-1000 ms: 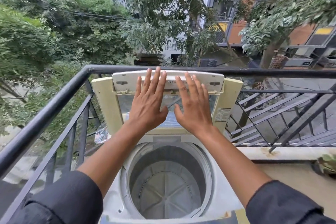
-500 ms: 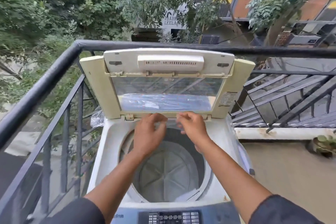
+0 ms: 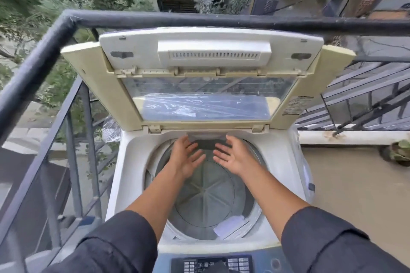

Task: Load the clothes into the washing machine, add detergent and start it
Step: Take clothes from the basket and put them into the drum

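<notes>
I note the balcony floor (image 3: 346, 184), a bare tan slab at the right of the frame. The washing machine (image 3: 133, 162) stands on it at centre. A potted plant (image 3: 399, 153) sits on it at the right edge, beside the low ledge (image 3: 332, 137).

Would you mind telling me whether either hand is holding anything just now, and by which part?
Nothing is held: the left hand and right hand hover open above the empty grey drum.
</notes>
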`<state>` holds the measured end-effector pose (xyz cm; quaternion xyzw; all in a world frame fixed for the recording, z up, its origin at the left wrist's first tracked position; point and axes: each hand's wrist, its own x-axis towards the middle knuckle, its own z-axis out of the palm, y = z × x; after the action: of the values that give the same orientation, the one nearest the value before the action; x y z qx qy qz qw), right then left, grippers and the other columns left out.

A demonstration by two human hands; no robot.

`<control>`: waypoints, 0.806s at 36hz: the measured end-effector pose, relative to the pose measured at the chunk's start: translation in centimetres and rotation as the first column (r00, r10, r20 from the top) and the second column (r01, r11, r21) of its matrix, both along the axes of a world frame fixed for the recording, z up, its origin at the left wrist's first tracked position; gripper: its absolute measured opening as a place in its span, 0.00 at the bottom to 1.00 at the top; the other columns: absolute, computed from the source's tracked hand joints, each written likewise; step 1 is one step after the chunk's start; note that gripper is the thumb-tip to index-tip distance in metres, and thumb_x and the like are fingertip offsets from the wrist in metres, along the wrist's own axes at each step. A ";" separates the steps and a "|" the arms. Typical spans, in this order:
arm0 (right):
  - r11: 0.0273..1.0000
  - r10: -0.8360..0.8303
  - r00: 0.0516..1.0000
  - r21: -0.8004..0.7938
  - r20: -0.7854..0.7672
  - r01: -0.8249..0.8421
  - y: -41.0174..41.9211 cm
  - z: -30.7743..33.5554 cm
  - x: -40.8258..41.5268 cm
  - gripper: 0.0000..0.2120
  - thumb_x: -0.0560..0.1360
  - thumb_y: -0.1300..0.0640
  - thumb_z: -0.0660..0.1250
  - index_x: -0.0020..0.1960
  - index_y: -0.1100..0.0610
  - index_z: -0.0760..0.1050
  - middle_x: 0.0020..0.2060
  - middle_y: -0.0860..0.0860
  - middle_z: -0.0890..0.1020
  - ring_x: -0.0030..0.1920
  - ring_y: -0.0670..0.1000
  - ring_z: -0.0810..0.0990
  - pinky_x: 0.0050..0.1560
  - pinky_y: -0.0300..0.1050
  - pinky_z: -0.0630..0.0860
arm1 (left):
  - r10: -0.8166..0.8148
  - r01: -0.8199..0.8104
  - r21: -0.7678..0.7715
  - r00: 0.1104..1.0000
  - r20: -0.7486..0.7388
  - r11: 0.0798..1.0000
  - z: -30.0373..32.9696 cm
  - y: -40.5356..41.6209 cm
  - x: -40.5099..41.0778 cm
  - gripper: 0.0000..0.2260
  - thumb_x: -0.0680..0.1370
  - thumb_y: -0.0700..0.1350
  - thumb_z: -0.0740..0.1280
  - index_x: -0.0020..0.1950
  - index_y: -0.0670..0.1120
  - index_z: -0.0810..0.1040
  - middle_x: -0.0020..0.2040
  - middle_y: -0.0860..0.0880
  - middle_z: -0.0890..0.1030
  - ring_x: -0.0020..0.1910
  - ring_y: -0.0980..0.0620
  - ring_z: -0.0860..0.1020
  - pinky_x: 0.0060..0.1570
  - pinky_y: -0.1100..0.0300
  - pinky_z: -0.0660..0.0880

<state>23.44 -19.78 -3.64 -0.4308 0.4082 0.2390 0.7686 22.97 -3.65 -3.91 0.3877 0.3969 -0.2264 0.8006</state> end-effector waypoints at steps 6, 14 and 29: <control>0.985 -0.111 0.993 0.124 -0.041 0.116 1.4 -0.9 1.4 0.12 0.84 0.52 0.61 0.65 0.55 0.69 0.58 0.60 0.81 0.70 0.63 0.76 0.66 0.58 0.73 | 0.135 -0.134 -0.091 0.991 0.002 0.987 -1.0 -0.6 0.8 0.19 0.85 0.55 0.61 0.70 0.45 0.70 0.72 0.42 0.74 0.70 0.40 0.74 0.73 0.42 0.72; 0.969 -0.185 0.982 0.158 -0.039 0.189 1.8 -2.2 1.9 0.07 0.81 0.54 0.59 0.53 0.54 0.75 0.62 0.58 0.81 0.66 0.58 0.79 0.65 0.55 0.70 | 0.226 -0.224 -0.159 0.974 -0.004 0.962 -1.0 -0.9 1.1 0.19 0.85 0.54 0.60 0.73 0.47 0.69 0.69 0.42 0.73 0.73 0.39 0.72 0.75 0.41 0.69; 0.985 -0.139 0.990 0.107 0.010 0.137 1.1 -1.6 1.3 0.11 0.82 0.52 0.60 0.62 0.54 0.74 0.52 0.56 0.83 0.61 0.59 0.80 0.65 0.56 0.73 | 0.133 -0.130 -0.108 0.991 0.023 0.986 -1.1 -0.5 0.6 0.27 0.84 0.57 0.63 0.80 0.48 0.66 0.70 0.44 0.76 0.70 0.40 0.76 0.72 0.41 0.73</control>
<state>24.76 -18.66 -5.23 -0.3621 0.4171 0.2029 0.8086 23.55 -4.17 -5.03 0.3208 0.3969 -0.1882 0.8392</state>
